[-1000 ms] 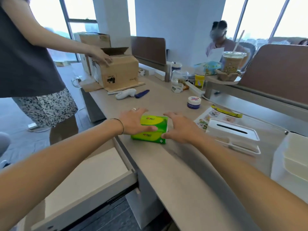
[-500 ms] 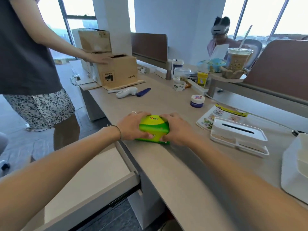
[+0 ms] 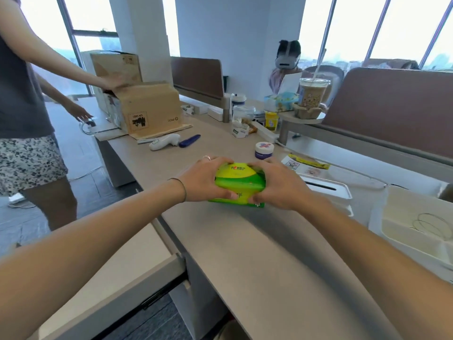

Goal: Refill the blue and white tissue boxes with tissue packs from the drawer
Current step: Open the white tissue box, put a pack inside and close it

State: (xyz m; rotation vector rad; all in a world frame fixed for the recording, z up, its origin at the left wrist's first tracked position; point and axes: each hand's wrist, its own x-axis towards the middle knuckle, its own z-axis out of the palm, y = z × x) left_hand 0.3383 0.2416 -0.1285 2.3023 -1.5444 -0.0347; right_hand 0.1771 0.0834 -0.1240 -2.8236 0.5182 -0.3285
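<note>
Squeezing from both sides, the left hand [image 3: 206, 179] and the right hand [image 3: 279, 184] grip a green and yellow tissue pack [image 3: 239, 184] that rests on the desk [image 3: 269, 261], fingers over its far edge and thumbs on its near face. The pack bulges upward between the palms. Red writing sits on its yellow top, too small to read. A ring shows on the left hand and a thin band on that wrist.

Just right of the pack lies a white tissue box lid [image 3: 326, 188] with a dark slot, partly hidden by the right hand. Further right, at the desk's edge of view, stands an open white box [image 3: 414, 222] with a wire loop inside. A drawer [image 3: 117, 271] hangs open below the desk's left edge, under the left forearm.

Behind the hands are a small white jar with a blue label [image 3: 263, 150], a printed leaflet [image 3: 306, 165] and a blue pen [image 3: 189, 140] beside a white handheld device [image 3: 164, 141]. A cardboard box [image 3: 149, 107] bears the upside-down marks "pico" and "UN 3481"; a second person's hand rests at its top. An iced drink cup [image 3: 313, 96] stands on a raised shelf.

Bare desk surface stretches from the pack toward the camera, well apart from any clutter.
</note>
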